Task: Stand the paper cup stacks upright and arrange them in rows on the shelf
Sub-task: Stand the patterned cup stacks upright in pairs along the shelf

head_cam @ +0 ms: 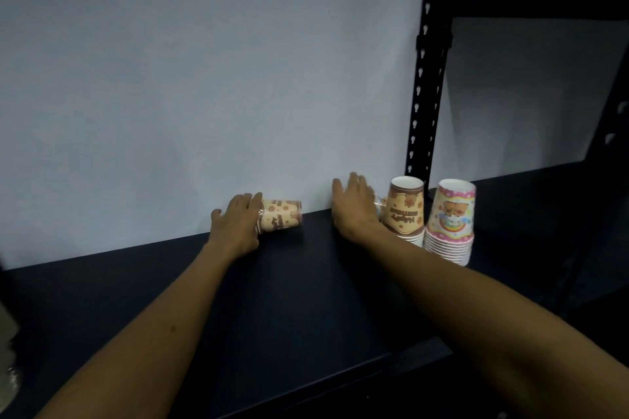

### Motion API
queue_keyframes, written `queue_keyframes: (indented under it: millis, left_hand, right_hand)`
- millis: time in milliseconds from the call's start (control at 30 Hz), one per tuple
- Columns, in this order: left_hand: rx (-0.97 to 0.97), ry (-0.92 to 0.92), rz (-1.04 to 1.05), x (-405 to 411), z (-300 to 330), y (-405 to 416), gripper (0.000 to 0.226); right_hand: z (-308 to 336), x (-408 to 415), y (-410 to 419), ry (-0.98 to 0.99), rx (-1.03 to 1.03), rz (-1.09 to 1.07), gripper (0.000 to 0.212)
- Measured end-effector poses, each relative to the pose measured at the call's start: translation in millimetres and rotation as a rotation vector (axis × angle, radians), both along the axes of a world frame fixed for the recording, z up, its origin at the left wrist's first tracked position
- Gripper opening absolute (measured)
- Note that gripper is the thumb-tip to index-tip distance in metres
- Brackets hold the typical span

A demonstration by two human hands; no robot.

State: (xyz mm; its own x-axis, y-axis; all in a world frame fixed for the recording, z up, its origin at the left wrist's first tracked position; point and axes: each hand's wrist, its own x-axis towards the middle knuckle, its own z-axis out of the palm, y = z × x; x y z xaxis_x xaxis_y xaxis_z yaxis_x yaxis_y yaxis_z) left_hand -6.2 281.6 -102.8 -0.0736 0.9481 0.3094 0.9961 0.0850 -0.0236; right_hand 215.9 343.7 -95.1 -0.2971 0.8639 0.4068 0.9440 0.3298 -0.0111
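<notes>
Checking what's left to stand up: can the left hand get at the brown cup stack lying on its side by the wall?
Probably yes: the left hand already rests on the lying brown stack, and nothing stands between them.

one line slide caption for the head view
Left hand grips a fallen brown cup stack while right hand reaches beside two standing stacks on the shelf.

Open dark shelf (289,299) in front, upright cup stacks (406,211) crowding right, wall (204,78) behind
</notes>
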Motion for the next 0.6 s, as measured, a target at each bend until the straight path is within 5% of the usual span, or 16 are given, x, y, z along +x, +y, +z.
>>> queue_keyframes:
  millis: [133, 367, 500, 600]
  left_hand:
    - [0.079, 0.037, 0.038, -8.3, -3.5, -7.3, 0.081]
    - [0.031, -0.079, 0.15, -22.6, 3.3, -40.7, 0.083]
    - [0.029, -0.108, 0.185, -24.5, 4.0, -64.8, 0.082]
    - [0.015, -0.118, 0.217, -24.1, 6.4, -78.2, 0.08]
  right_hand:
    - [-6.2, 1.2, 10.3, 0.032, -0.04, -0.027, 0.049]
    - [-26.5, -2.6, -29.3, 0.331, -0.095, 0.637, 0.068]
    - [-36.5, -0.2, -61.2, 0.572, -0.156, 0.588, 0.064]
    - [-30.5, -2.7, -79.3, 0.814, 0.008, 0.267, 0.05]
